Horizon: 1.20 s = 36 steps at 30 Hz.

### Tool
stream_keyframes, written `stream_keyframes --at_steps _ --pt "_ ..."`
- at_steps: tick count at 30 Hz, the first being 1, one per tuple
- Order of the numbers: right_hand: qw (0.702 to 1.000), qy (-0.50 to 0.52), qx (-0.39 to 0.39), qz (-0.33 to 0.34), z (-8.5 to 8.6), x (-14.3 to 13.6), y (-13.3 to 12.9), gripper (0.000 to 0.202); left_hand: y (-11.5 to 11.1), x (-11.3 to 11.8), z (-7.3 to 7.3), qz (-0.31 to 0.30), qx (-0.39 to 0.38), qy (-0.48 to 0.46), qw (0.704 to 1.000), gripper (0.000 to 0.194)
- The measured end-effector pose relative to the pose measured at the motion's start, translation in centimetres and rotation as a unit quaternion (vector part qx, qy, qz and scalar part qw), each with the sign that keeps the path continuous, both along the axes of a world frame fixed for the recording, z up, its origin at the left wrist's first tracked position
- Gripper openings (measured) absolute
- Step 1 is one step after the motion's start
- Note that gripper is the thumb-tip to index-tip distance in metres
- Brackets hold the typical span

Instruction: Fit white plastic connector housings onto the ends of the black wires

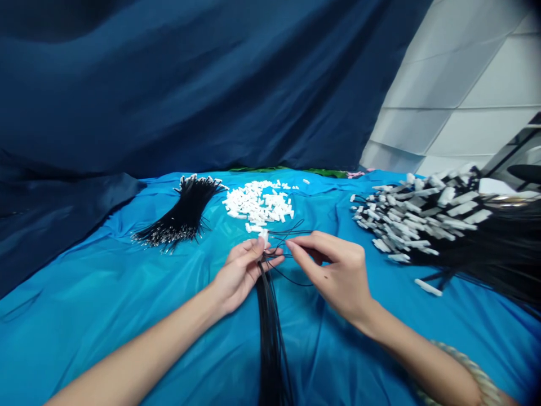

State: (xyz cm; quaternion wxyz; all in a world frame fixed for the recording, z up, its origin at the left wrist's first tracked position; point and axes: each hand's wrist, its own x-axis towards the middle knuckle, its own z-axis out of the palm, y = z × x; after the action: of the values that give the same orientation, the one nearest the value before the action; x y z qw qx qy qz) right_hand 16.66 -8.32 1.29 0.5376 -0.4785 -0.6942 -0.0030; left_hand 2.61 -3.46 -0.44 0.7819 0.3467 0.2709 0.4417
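Black wires hang nearer than the white pile, under the left hand, whose thumb and fingers grip a connector. Near-right of the pile, the right hand has thumb and forefinger pinched among loose strands; whether they hold one, I cannot tell. Left of the pile lies a small bundle; right, a larger one. Beyond the pile: a curtain.

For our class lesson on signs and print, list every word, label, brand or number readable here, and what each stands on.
No text can be read anywhere.
White connectors in the loose pile: too small to tell whether marked.
White ends of the bundle at right: blurred, none readable.
Blue cloth: no print seen.
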Motion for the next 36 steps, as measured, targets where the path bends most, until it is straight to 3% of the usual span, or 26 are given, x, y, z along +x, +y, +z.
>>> stream_keyframes --at_steps 20,23,27,29,33,36 --pt "0.999 -0.024 0.022 -0.008 0.0 0.0 0.1 0.01 -0.1 -0.1 -0.2 -0.011 0.019 0.007 1.0 0.01" --pt "0.996 -0.073 0.048 -0.012 -0.1 0.1 0.2 0.009 -0.2 0.0 -0.1 -0.014 0.024 0.016 0.999 0.011" --pt "0.98 -0.164 0.096 -0.067 0.0 0.5 0.4 0.005 -0.2 0.0 -0.1 -0.038 0.031 0.026 0.998 0.012" --pt "0.98 -0.178 0.078 -0.034 0.2 0.7 0.5 0.005 -0.2 -0.1 -0.1 -0.048 0.031 0.022 0.998 0.011" --pt "0.982 -0.138 -0.035 0.121 0.6 1.0 0.7 0.008 -0.3 -0.2 -0.3 -0.064 0.029 0.027 0.997 0.01" --pt "0.981 -0.093 -0.066 0.155 0.6 1.1 0.8 0.01 -0.3 -0.2 -0.4 -0.073 0.033 0.037 0.996 0.011"
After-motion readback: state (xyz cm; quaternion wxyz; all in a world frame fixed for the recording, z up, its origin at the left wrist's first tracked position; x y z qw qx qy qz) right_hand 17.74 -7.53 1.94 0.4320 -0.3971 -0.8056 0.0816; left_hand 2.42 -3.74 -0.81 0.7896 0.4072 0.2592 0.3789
